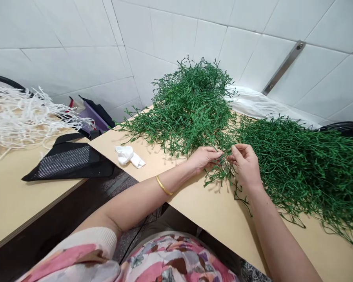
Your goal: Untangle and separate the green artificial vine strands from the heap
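As L fingers (214,154) near R fingers (235,150), green sprigs (220,171) lie btwn

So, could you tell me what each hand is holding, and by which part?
The left hand and right hand both pinch thin stems of the green artificial foliage, at a loose tuft by the heap's edge.
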The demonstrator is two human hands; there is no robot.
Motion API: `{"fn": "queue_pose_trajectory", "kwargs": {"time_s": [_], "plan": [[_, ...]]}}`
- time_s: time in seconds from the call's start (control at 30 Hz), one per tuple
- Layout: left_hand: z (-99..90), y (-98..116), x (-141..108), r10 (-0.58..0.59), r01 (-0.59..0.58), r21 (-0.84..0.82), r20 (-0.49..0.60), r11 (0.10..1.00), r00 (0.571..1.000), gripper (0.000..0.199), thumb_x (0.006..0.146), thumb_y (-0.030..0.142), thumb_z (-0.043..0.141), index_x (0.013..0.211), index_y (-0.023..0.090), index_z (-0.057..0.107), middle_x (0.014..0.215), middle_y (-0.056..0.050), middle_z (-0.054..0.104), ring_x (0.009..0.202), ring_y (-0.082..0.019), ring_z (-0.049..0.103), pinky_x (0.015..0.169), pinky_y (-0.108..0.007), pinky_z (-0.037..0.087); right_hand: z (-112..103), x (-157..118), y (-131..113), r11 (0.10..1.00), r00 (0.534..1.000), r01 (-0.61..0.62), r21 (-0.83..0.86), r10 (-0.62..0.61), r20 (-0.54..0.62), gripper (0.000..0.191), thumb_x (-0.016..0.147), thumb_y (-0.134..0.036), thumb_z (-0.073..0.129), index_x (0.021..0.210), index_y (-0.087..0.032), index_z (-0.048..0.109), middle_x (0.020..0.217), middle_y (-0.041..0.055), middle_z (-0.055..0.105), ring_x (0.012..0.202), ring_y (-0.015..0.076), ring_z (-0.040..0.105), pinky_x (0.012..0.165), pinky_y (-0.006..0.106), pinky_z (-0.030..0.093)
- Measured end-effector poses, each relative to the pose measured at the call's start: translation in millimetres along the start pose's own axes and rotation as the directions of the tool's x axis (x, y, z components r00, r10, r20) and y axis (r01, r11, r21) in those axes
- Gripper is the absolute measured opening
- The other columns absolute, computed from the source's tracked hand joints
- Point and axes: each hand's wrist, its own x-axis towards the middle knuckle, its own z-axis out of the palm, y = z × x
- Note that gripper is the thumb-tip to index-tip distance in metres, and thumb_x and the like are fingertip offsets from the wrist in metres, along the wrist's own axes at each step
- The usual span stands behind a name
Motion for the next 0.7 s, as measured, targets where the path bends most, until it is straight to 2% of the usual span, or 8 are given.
{"fn": "queue_pose_trajectory", "kwargs": {"time_s": [0.1,0.17,0.23,0.33,0.47,0.57,0.7], "plan": [[-5.5,-2,1,0.003,-0.002,-0.043,0.026,0.999,1.0,0.013,0.065,0.018,0.069,0.069,0.012,0.059,0.063,-0.002,0.06,0.055,-0.01,0.059,0.054,-0.023,0.046,-1,-1,2,0.935,0.976,0.191,-0.3,-0.212,-0.04,0.027,0.073,-0.044,0.058,0.075,-0.018,0.051,0.07,-0.0016,0.051,0.06,0.0114,0.049,0.059,0.027,0.041],[-7.3,-1,1,-0.013,0.017,-0.08,0.049,0.997,0.999,0.011,0.065,0.017,0.068,0.071,0.012,0.06,0.063,-0.001,0.059,0.054,-0.009,0.058,0.052,-0.022,0.045,-1,-3,4,0.84,0.946,0.308,-0.447,-0.319,0.053,0.027,0.074,-0.044,0.058,0.07,-0.018,0.053,0.068,-0.0008,0.05,0.063,0.0119,0.047,0.061,0.027,0.039],[-7.5,0,0,-0.037,0.044,-0.103,0.061,0.994,0.997,0.009,0.067,0.014,0.066,0.073,0.012,0.06,0.062,-0.001,0.059,0.053,-0.009,0.057,0.053,-0.023,0.046,0,-5,9,0.784,0.924,0.381,-0.49,-0.346,0.166,0.025,0.074,-0.041,0.059,0.067,-0.018,0.053,0.068,-0.0004,0.051,0.065,0.0122,0.046,0.062,0.026,0.037],[-6.8,1,-1,-0.07,0.081,-0.129,0.086,0.988,0.994,0.005,0.072,0.014,0.061,0.076,0.012,0.061,0.062,-0.001,0.059,0.055,-0.01,0.057,0.058,-0.026,0.049,1,-6,15,0.822,0.93,0.364,-0.437,-0.301,0.209,0.021,0.077,-0.036,0.055,0.067,-0.018,0.054,0.065,-0.0008,0.051,0.063,0.0117,0.046,0.06,0.025,0.037],[-5.6,2,1,-0.092,0.105,-0.179,0.083,0.978,0.992,0.008,0.078,0.012,0.054,0.077,0.01,0.061,0.061,-0.002,0.059,0.054,-0.009,0.057,0.061,-0.025,0.049,0,-4,16,0.874,0.954,0.297,-0.385,-0.254,0.16,0.017,0.078,-0.032,0.053,0.071,-0.017,0.056,0.063,-0.0011,0.052,0.059,0.0109,0.044,0.057,0.024,0.036],[-4.0,3,2,-0.085,0.092,-0.193,0.043,0.977,0.995,0.011,0.08,0.011,0.05,0.072,0.01,0.059,0.06,-0.002,0.059,0.052,-0.008,0.056,0.056,-0.023,0.047,0,-5,12,0.887,0.951,0.303,-0.349,-0.256,0.175,0.016,0.078,-0.03,0.051,0.074,-0.016,0.058,0.064,-0.0012,0.053,0.059,0.0104,0.044,0.057,0.023,0.035],[-2.3,3,3,-0.072,0.07,-0.201,0.001,0.977,0.997,0.015,0.08,0.011,0.048,0.067,0.011,0.056,0.057,-0.001,0.055,0.048,-0.008,0.053,0.048,-0.02,0.043,-1,-7,5,0.913,0.95,0.275,-0.302,-0.211,0.23,0.018,0.078,-0.029,0.05,0.068,-0.016,0.057,0.059,-0.003,0.047,0.056,0.0095,0.04,0.055,0.023,0.032]]}}
